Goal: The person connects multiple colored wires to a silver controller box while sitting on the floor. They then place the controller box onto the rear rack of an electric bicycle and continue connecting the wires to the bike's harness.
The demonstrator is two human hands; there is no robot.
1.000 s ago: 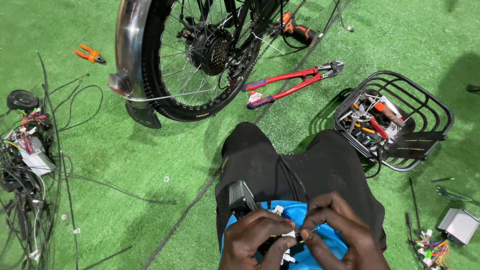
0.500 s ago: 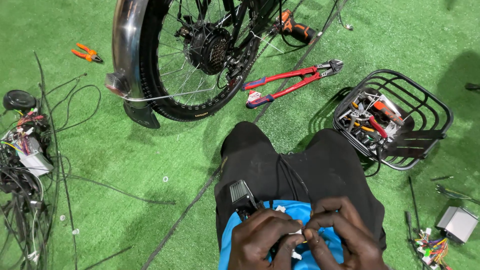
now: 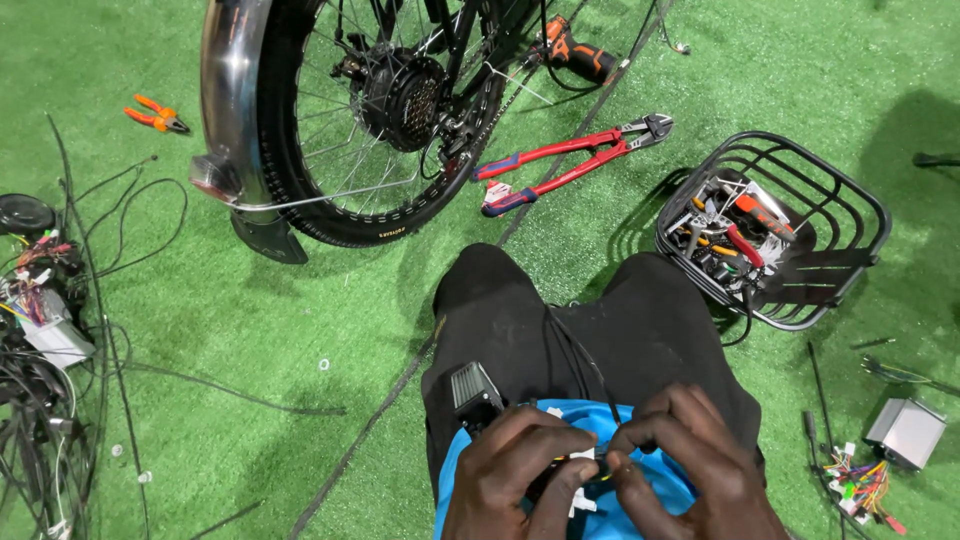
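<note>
Bottom centre: left hand [image 3: 520, 470] and right hand [image 3: 690, 470] pinched small white connector [image 3: 583, 458] | best mated squarely, gently, wires slack.

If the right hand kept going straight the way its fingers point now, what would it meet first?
The right hand points inward toward the left. Its fingertips already pinch a small white connector, and directly past that lie the fingers of the left hand, so it would probably meet those first.

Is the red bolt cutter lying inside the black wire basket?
No, the bolt cutter lies on the green turf beside the bicycle wheel, apart from the wire basket.
</note>
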